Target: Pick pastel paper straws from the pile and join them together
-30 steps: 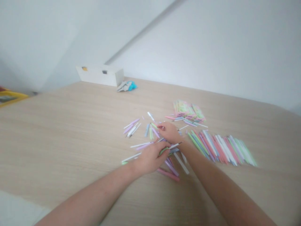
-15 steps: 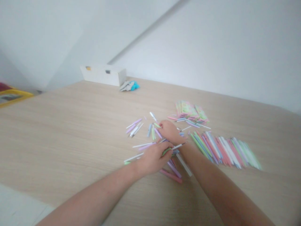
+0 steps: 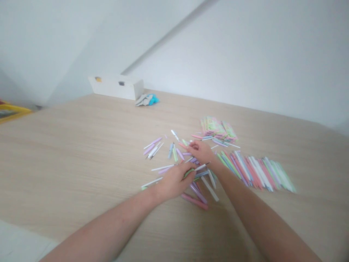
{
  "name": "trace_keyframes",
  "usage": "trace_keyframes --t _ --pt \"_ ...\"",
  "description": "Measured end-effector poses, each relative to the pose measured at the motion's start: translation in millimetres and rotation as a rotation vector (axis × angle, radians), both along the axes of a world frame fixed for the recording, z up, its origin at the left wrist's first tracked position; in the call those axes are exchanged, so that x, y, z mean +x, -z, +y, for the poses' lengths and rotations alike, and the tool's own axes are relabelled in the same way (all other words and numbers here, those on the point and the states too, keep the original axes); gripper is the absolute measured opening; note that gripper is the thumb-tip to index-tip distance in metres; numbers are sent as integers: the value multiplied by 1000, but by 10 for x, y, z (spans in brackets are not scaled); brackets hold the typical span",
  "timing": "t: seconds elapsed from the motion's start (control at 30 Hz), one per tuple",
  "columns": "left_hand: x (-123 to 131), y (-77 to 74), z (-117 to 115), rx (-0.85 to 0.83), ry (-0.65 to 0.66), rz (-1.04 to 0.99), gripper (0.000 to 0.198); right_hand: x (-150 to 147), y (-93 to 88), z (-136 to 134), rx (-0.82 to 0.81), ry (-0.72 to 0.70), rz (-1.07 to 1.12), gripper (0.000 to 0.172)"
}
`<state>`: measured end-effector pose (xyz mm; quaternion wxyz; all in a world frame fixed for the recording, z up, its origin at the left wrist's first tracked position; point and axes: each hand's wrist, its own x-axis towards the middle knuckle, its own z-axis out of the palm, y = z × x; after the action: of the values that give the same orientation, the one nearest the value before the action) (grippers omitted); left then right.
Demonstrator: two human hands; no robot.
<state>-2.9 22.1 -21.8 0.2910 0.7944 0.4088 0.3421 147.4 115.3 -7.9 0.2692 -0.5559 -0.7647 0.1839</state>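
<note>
My left hand [image 3: 176, 178] is closed around a pen [image 3: 200, 167] with a green barrel; a white length with a dark tip sticks out to the right. Just beyond it, my right hand [image 3: 201, 151] pinches the end of a pink pen piece [image 3: 183, 146], which points left. A green piece [image 3: 185, 142] lies close behind those fingers. Around and under both hands are loose pen parts: a purple barrel [image 3: 199, 193], a pink barrel [image 3: 195, 201], a white barrel [image 3: 209, 188] and thin white refills [image 3: 162, 167]. Blur hides finer detail.
Right of my right forearm lies a row of pastel pens [image 3: 256, 171]. Behind it stand stacked green-and-pink packets [image 3: 215, 127]. A white box [image 3: 114, 87] and a grey-and-blue cloth-like bundle [image 3: 147, 99] sit at the back, near the wall. A yellow tray edge [image 3: 16, 111] shows far left.
My right hand has shifted slightly and now has a pink piece at its fingertips, where a green one was before. My left hand keeps its pen. The view has moved a little.
</note>
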Motion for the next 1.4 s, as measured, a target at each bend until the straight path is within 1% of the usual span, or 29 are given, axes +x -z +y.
trace_keyframes --t 0.1,0.17,0.23,0.27,0.37,0.5,0.6,0.77,0.93,1.17,1.4 --pt "-3 -17 -1 -22 7 -16 20 191 -6 -263 -80 -35 163 21" --pt "-7 -30 -3 -43 18 -39 21 298 4 -457 -227 -26 508 27" --pt "-10 -35 -2 -60 27 -61 21 370 17 -632 -300 -1 730 34" --pt "-12 -34 0 -61 30 -69 21 393 22 -705 -315 13 815 32" --pt "-15 -18 12 -60 33 -83 20 429 35 -854 -305 62 996 18" --pt "-23 -5 21 -72 44 -78 21 483 65 -922 -256 44 1162 7" --pt "-31 -11 16 -80 41 -61 22 542 102 -938 -234 20 1214 6" --pt "-40 -25 -4 -108 49 -26 22 602 112 -968 -182 10 1228 17" --pt "-39 -26 -13 -114 53 -32 22 595 72 -991 -140 15 1169 15" --pt "-41 -45 -8 -83 88 -16 21 572 54 -1005 -148 -21 1214 14" --pt "-46 -16 1 -67 101 -4 21 583 35 -1012 -109 5 1162 13"
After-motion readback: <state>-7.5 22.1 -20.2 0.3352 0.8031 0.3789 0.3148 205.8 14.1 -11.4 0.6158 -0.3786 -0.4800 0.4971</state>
